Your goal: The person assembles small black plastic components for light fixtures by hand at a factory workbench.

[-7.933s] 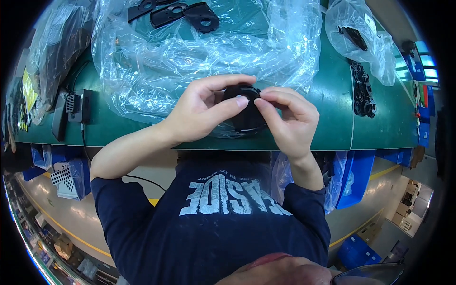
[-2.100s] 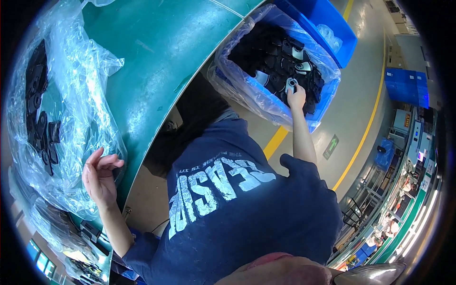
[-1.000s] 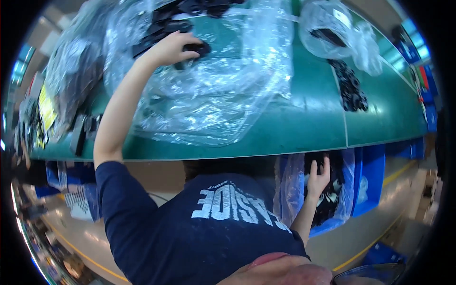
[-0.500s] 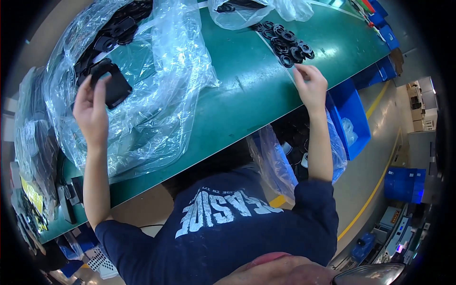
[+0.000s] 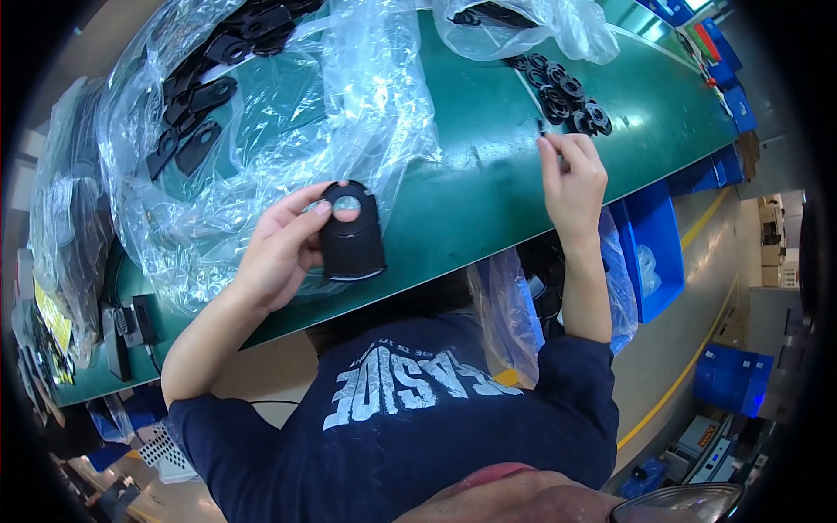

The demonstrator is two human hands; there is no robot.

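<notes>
My left hand [image 5: 283,248] holds a flat black plastic part [image 5: 350,234] with a round hole near its top, above the green table [image 5: 488,183], beside a crumpled clear plastic sheet [image 5: 349,96]. My right hand [image 5: 574,179] is raised over the table's right side, fingertips pinched on something small and dark. Just beyond that hand lies a cluster of black ring-shaped parts [image 5: 567,96].
More flat black parts [image 5: 205,96] lie under the clear sheet at the back left. A clear bag [image 5: 523,17] sits at the back. A plastic-lined bin of black parts [image 5: 540,288] and blue bins [image 5: 649,248] stand under the table's right edge. Black devices [image 5: 126,327] lie at the left.
My left hand has brought the black part from the far left pile toward the table's middle. My right hand has stayed near the ring parts, fingers now pinched.
</notes>
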